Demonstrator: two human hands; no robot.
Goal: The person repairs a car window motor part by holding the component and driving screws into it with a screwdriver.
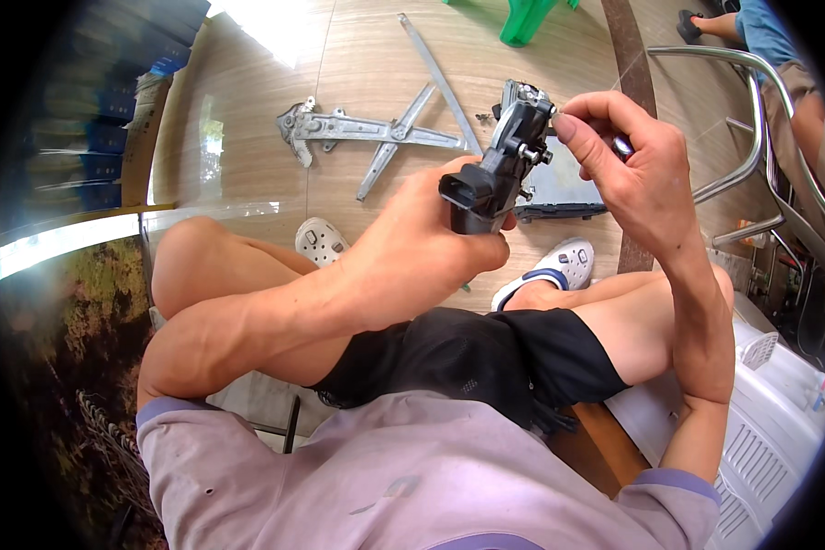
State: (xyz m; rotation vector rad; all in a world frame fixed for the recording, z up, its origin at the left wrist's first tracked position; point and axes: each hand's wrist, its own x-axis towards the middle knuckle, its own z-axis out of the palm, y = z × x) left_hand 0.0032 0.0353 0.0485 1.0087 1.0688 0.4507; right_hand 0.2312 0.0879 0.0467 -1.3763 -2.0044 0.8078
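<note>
My left hand [412, 240] is wrapped round the lower end of a car door lock actuator [513, 133], a black plastic housing with a socket at its near end and metal posts on its side. The housing is tilted, its far end pointing up and away from me. At that far end, my right hand [637, 156] is closed, thumb and index fingertip pinched close to the housing's edge. Whatever lies between those fingertips is too small to name. A small dark, shiny-ended piece [621, 148] shows against the curled fingers of the same hand; its kind is unclear.
Beyond my left hand a metal window regulator [403, 131] with crossed arms lies on the tiled floor. A grey panel with a dark edge [564, 179] lies behind the actuator. A green stool leg [527, 23], a chromed chair frame [756, 137] and stacked boxes [110, 101] stand around.
</note>
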